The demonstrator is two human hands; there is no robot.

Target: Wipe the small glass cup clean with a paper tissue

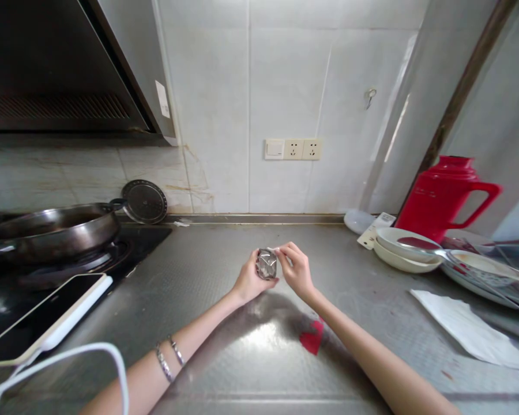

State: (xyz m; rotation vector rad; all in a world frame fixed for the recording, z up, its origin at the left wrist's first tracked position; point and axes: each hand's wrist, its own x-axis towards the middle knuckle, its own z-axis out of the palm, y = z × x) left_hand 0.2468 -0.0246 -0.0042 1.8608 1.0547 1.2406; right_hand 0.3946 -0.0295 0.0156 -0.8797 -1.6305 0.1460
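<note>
Near the middle of the metal countertop, my left hand is wrapped round a small round, dark, shiny object, whose top faces the camera. My right hand is just to the right of it, with thumb and forefinger pinched at the object's upper right edge. Something small and pale shows at those fingertips, too small to name. A red heart-shaped piece lies on the countertop below my right wrist.
A steel pan stands on the black stove at left, near a phone with a white cable. At right are a red thermos, stacked bowls, dishes and a white paper sheet. Wall sockets are behind.
</note>
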